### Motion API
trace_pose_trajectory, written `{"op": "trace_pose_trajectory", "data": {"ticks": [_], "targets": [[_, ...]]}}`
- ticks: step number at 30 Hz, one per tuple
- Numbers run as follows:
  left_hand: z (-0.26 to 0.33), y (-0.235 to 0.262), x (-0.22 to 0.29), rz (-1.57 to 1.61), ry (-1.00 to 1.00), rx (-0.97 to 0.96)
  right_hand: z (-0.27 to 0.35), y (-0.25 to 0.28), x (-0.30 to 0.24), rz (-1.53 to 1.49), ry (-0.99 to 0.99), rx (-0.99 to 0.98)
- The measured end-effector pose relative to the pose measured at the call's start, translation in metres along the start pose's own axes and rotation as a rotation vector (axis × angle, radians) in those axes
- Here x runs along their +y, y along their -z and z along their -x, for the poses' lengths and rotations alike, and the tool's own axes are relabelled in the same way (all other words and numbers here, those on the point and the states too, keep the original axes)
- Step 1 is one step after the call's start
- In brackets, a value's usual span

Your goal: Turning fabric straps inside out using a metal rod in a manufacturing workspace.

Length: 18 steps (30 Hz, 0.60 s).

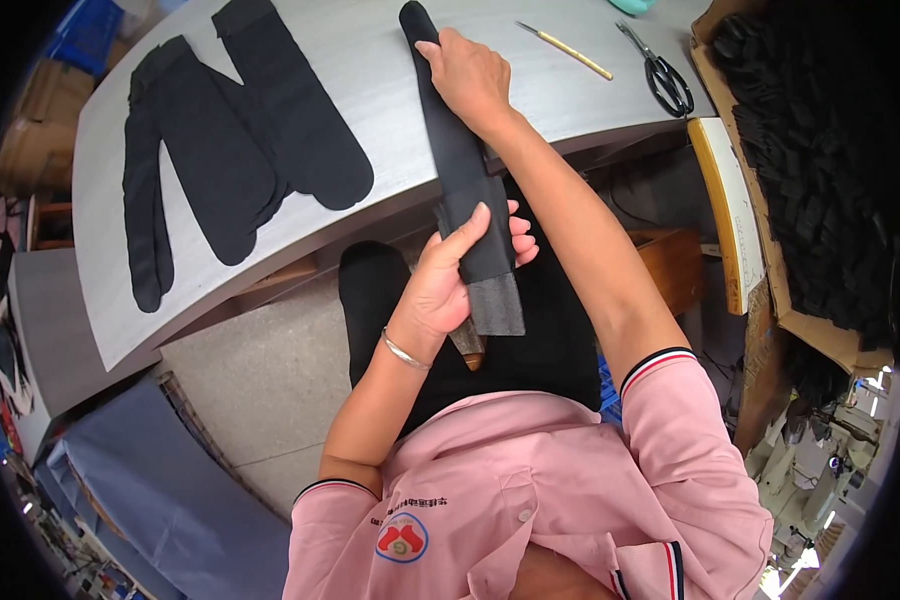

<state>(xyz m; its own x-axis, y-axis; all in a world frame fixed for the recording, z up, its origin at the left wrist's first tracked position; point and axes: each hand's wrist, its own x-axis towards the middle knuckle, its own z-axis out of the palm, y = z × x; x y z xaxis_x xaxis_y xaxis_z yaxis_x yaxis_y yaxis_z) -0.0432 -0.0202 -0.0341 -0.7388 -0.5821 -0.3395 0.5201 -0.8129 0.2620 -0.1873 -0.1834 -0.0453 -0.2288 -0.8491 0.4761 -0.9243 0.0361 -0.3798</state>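
A long, narrow black fabric piece (460, 165) runs from the grey table down over my lap, its far end rounded and its near end showing a greyer, rougher band. My right hand (473, 82) is closed around it near the far end, above the table. Lower down, my left hand (455, 265) grips the same piece near the greyer band, thumb on top and fingers curled round the other side. Below the left hand, a brown wooden-looking tip (473, 358) sticks out; the rest of it is hidden.
On the table (390, 120) at left lie several flat black sock-shaped fabric pieces (205, 150). A yellow-handled pointed tool (575, 52) and black-handled scissors (667, 85) lie at the far right. Beside the table, a cardboard box (785, 300) holds many black pieces. A blue-grey cloth (160, 490) hangs at lower left.
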Motion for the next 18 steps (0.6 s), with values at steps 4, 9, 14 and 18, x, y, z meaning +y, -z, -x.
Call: {"op": "trace_pose_trajectory", "data": {"ticks": [4,9,14,18], "targets": [[0.000,-0.004,-0.011,-0.092,-0.048,0.031,0.001,-0.001,0.001,-0.007,0.016,-0.023],[0.034,-0.007,-0.039,-0.140,-0.019,-0.035,-0.003,-0.002,0.006,-0.004,0.052,-0.013],[0.028,-0.003,-0.026,-0.161,0.038,0.032,-0.003,-0.005,0.005,0.018,0.061,0.039],[0.010,-0.008,-0.010,0.023,0.040,0.038,-0.003,-0.006,0.002,0.042,0.040,0.034]]}}
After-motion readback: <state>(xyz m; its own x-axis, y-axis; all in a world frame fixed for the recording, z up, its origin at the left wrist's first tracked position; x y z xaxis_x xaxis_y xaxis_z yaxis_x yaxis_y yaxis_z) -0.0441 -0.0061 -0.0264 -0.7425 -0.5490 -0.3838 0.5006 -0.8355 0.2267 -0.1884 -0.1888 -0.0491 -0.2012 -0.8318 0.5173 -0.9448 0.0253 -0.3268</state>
